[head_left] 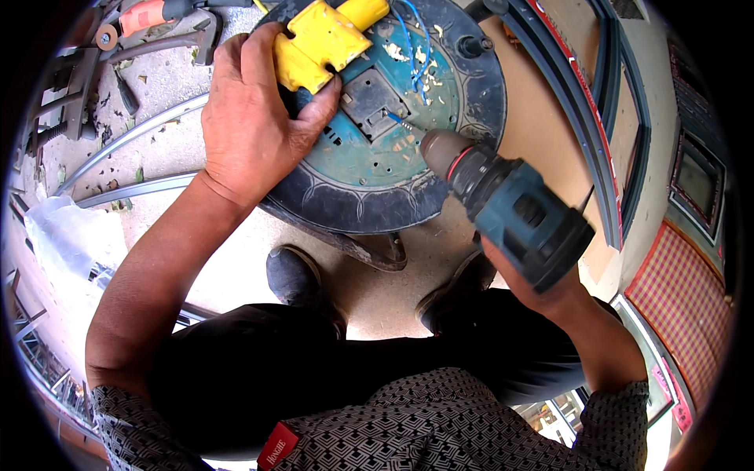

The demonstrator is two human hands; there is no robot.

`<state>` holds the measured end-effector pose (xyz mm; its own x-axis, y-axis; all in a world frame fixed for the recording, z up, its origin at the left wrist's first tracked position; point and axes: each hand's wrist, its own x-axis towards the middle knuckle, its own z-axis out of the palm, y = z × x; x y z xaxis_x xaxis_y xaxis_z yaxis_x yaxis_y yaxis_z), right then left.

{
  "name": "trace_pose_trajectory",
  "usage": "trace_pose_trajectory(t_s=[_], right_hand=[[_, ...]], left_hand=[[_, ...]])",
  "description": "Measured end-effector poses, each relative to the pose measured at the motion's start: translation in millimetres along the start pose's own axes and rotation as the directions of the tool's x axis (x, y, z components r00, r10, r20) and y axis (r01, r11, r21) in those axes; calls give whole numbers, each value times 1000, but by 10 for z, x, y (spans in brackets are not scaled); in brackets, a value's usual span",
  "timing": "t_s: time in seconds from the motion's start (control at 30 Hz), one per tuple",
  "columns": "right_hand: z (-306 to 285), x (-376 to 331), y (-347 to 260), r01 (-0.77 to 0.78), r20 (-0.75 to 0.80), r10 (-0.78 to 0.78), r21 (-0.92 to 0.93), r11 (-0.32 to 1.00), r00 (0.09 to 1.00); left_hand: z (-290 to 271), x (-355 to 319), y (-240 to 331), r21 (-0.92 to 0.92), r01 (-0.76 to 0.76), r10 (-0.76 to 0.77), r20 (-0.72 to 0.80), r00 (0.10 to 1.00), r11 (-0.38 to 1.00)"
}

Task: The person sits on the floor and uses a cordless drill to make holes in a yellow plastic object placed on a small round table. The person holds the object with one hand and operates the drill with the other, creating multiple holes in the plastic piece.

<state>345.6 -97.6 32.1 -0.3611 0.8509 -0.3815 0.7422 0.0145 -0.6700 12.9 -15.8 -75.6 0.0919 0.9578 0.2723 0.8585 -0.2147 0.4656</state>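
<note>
In front of me stands a round turquoise disc (408, 161) with a wide black rim (353, 208). My left hand (251, 122) is closed round a yellow boxy plastic part (322, 47) with a cylindrical end, tilted over the disc's far left side. My right hand (518, 271) grips a dark teal cordless drill (530, 208) from below, its fingers mostly hidden by the tool. The drill's thin bit (404, 123) points left at a rectangular metal plate (369, 106) on the disc; whether its tip touches is unclear. Pale shavings and blue wires (408, 47) lie beyond the plate.
An orange tool (145, 16), a screwdriver (126, 92) and metal bars lie at the far left. Long metal strips (141, 125) and a clear plastic bag (67, 235) are nearer. Dark frame profiles (577, 102) run along the right, past a checked cloth (675, 294). My shoes (292, 275) are below the disc.
</note>
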Motion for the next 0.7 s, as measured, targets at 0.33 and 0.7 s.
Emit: trace_pose_trajectory(t_s=[0.33, 0.7], right_hand=[[-43, 56, 108, 166, 24, -165, -217, 962, 986], [-124, 208, -62, -494, 151, 483, 463, 736, 862]], left_hand=[[-1, 7, -17, 5, -5, 5, 9, 1000, 1000], [-4, 10, -1, 20, -32, 31, 5, 999, 999]])
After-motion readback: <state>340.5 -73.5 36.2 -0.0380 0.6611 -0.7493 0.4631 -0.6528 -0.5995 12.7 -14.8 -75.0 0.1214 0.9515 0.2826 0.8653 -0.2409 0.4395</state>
